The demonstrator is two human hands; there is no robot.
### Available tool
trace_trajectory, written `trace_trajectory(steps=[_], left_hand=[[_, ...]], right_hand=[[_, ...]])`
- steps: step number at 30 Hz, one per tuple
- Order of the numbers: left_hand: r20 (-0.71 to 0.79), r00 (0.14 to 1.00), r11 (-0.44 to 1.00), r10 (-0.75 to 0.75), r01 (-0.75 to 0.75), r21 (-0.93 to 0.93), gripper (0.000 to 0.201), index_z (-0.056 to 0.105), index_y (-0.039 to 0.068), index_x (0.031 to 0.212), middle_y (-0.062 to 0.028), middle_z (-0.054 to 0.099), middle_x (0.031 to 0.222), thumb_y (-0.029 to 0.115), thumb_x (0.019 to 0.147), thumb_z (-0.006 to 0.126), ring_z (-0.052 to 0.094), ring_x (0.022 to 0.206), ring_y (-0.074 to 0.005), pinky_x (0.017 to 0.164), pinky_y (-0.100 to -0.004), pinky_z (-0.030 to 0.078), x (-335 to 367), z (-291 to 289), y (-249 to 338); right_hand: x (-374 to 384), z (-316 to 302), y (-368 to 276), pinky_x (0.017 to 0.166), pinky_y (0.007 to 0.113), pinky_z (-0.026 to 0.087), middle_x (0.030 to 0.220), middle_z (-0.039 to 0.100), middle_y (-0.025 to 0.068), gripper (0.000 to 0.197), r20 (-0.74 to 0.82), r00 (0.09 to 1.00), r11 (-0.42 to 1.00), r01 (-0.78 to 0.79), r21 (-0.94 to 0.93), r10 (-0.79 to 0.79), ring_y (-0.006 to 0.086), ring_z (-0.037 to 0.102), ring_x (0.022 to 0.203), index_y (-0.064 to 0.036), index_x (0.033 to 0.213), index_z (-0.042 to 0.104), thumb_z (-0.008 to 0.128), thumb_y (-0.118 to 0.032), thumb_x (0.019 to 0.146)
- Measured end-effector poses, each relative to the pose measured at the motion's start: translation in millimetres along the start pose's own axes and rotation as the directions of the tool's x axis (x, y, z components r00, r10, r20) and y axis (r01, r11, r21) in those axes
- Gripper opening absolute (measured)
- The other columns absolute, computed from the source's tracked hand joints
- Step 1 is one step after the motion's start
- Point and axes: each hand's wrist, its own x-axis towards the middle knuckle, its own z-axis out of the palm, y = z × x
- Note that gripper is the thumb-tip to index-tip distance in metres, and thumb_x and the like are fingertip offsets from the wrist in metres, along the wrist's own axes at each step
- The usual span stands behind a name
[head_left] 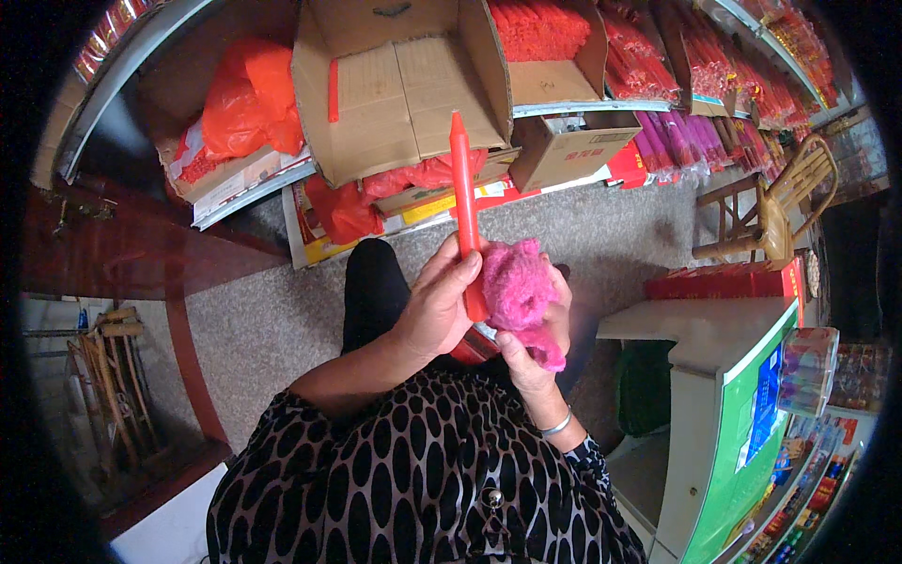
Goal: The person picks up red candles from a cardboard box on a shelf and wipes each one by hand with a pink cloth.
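Note:
A red candle (464,202) with a pointed tip stands almost upright in my left hand (434,305), my thumb and fingers closed round its lower part. My right hand (540,367) is closed on a fuzzy pink cloth (519,287), bunched up right beside the candle's lower end. The cloth hides some of my right fingers. Just below the hands, a red thing with a pale edge (474,348) shows in part, and I cannot make out what it is. In front of me, a large open cardboard box (404,85) has one red candle (334,91) lying in it.
Shelves ahead carry red plastic bags (249,103) and bundles of wrapped red sticks (536,33). A smaller carton (573,150) sits low at the front. To the right are a bamboo chair (789,202) and a white cabinet (695,338); wooden sticks (113,385) lean at the left.

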Motion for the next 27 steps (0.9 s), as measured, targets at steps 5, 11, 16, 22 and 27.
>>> trace_trajectory(steps=[5, 11, 16, 22, 27], left_hand=[[0.015, 1.000, 1.000, 0.017, -0.018, 0.026, 0.019, 0.047, 0.003, 0.102, -0.0124, 0.055, 0.102, 0.019, 0.093, 0.041, 0.053, 0.100, -0.0206, 0.089, -0.0353, 0.042, 3.1, -2.1, 1.5], [0.068, 0.998, 0.999, -0.007, 0.004, 0.043, 0.018, 0.047, 0.004, 0.102, -0.0093, 0.055, 0.093, 0.018, 0.093, 0.041, 0.054, 0.089, -0.0150, 0.081, -0.0294, 0.043, 7.0, 3.4, 3.2], [0.084, 0.996, 0.991, -0.013, 0.002, 0.135, 0.015, 0.047, 0.003, 0.101, -0.0046, 0.052, 0.087, 0.014, 0.092, 0.044, 0.050, 0.080, -0.0089, 0.075, -0.0234, 0.041, 6.8, 9.6, 2.3], [0.256, 0.959, 0.893, -0.121, -0.007, 0.450, 0.023, 0.049, 0.000, 0.099, -0.0042, 0.052, 0.077, 0.021, 0.090, 0.048, 0.048, 0.071, -0.0089, 0.069, -0.0215, 0.040, 10.9, 10.6, 9.5], [0.163, 0.983, 0.837, 0.087, -0.161, 0.523, 0.018, 0.049, 0.001, 0.098, -0.0077, 0.056, 0.088, 0.016, 0.089, 0.049, 0.052, 0.087, -0.0137, 0.083, -0.0268, 0.040, 19.3, 10.6, -1.8]], right_hand=[[4.7, -5.0, -8.0, 0.101, 0.051, 0.026, 0.125, 0.043, 0.0246, 0.023, 0.015, 1.000, 1.000, 0.001, 0.014, -0.001, 0.0402, 0.034, 0.123, -0.0077, 0.084, 0.049, 0.066, -0.023, 0.077], [5.1, -12.1, 0.3, 0.096, 0.048, 0.032, 0.114, 0.049, 0.0207, 0.038, -0.004, 0.991, 0.991, 0.132, -0.012, -0.132, 0.0345, 0.043, 0.112, -0.0030, 0.101, 0.050, 0.061, -0.034, 0.080], [8.6, -7.9, -0.9, 0.092, 0.044, 0.038, 0.113, 0.047, 0.0168, 0.044, -0.139, 0.987, 0.996, 0.080, 0.027, -0.076, 0.0308, 0.047, 0.106, -0.0035, 0.112, 0.045, 0.065, -0.024, 0.078], [11.5, -15.4, 3.4, 0.100, 0.040, 0.031, 0.132, 0.039, 0.0188, 0.057, 0.142, 0.987, 0.983, -0.102, 0.150, 0.080, 0.0305, 0.040, 0.121, -0.0012, 0.124, 0.043, 0.062, -0.013, 0.071], [11.8, -13.4, -2.7, 0.095, 0.037, 0.035, 0.113, 0.051, 0.0171, 0.035, 0.016, 0.987, 0.984, -0.156, -0.081, 0.158, 0.0285, 0.047, 0.109, 0.0002, 0.105, 0.053, 0.059, -0.015, 0.074]])
